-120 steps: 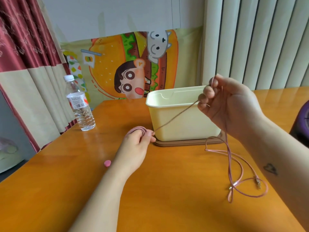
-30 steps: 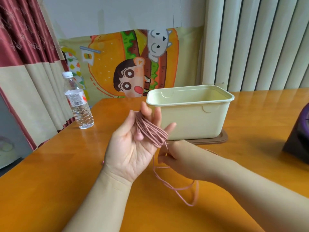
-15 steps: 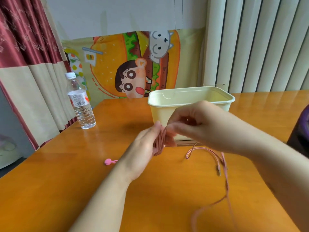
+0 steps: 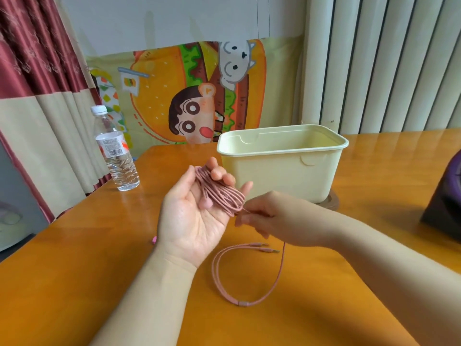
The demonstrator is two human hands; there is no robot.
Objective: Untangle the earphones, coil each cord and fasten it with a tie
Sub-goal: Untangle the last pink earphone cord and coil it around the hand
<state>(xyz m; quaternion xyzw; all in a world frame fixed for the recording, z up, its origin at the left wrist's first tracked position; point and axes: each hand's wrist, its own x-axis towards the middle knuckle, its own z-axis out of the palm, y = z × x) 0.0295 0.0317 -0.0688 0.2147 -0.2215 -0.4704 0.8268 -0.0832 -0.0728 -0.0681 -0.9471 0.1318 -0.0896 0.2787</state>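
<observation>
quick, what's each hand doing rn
left hand: palm up, fingertips curled over the pink cord coiled round its fingers.
right hand: pinching the same cord just beside the coil.

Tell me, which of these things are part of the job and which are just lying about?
In use: pink earphone cord, wound round the fingers of the left hand and pinched by the right hand; small pink tie, peeking out beside the left wrist.
Lying about: cream tub, water bottle, dark purple object at the right edge.
</observation>
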